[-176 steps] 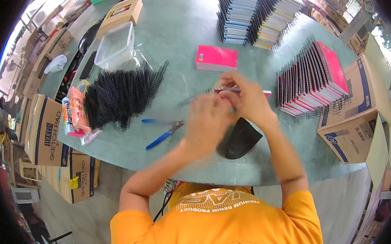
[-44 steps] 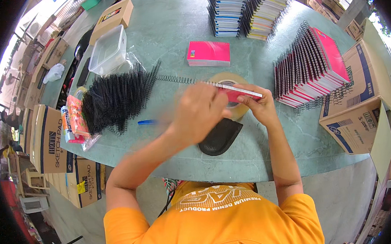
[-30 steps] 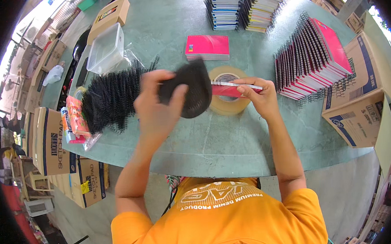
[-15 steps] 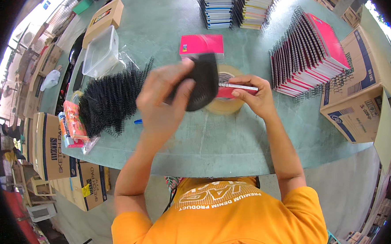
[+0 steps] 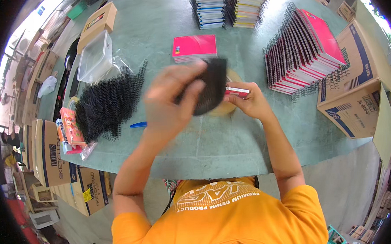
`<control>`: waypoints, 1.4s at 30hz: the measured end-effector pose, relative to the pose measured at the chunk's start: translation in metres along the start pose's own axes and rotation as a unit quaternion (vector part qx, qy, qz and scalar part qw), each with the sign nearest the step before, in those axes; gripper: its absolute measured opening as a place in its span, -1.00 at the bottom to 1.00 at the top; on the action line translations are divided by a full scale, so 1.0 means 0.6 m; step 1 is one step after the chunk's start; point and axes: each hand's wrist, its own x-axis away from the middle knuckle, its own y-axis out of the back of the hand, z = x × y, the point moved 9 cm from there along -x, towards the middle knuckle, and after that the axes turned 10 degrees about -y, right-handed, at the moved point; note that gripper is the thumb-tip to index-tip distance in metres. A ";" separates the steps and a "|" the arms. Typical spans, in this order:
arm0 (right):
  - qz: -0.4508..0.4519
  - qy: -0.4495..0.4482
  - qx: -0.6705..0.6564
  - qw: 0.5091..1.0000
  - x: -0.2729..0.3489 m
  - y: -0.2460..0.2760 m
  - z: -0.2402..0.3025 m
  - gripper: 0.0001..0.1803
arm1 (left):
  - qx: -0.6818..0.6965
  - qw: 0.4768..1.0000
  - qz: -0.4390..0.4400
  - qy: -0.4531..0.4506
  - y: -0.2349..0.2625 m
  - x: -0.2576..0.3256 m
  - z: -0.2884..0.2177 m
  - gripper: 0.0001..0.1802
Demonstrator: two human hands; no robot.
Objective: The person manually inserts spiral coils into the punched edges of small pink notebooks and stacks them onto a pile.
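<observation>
Cardboard cartons (image 5: 51,151) stacked off the table's left edge. Next on the green table (image 5: 214,147): clear plastic tub (image 5: 95,56), brown flat box (image 5: 98,22) behind it, orange packet (image 5: 71,130) at the near-left rim.

Pile of black spiral binding coils (image 5: 108,104) sits just right of the packet, blue-handled tool (image 5: 139,124) poking out at its near side.

Left hand (image 5: 170,103) is raised over the table centre, motion-blurred, fingers wrapped around a black oval sheet (image 5: 209,90). Looks like a flexible cover: dark, matte, slightly curved, one rounded end, upper edge squarish. It hangs above a tape roll (image 5: 223,109), mostly hiding it. Can't tell if it touches the roll.

Right hand (image 5: 250,103) is low on the table just right of the roll, fingers pinched narrow on a slim red-and-white piece (image 5: 237,91), probably a thin notebook seen edge-on. Too small to confirm.

Judgement on the step: black cover is being brought over to the red piece for assembly, not yet aligned. Next move likely needs cover edge squared to the red piece's edge, right hand keeping that piece flat and steady.

Pink notebook (image 5: 194,48) lies flat behind the hands. Two tall stacks of bound notebooks (image 5: 229,5) at the far edge. Right: row of pink coil-bound notebooks (image 5: 302,50) fanned on edge, then open cardboard boxes (image 5: 357,82) past the table's right side.
</observation>
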 end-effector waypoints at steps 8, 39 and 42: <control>0.016 -0.011 0.037 0.999 -0.002 -0.004 -0.008 -0.73 | -0.001 0.999 -0.039 0.035 0.004 -0.005 0.004 -0.67; -0.092 0.017 -0.035 0.995 0.008 0.035 -0.051 -0.84 | 0.000 0.958 0.268 -0.098 -0.193 0.002 0.003 -0.78; -0.120 0.015 -0.024 0.992 0.007 0.039 -0.053 -0.88 | -0.017 0.952 0.286 -0.110 -0.198 0.000 -0.008 -0.79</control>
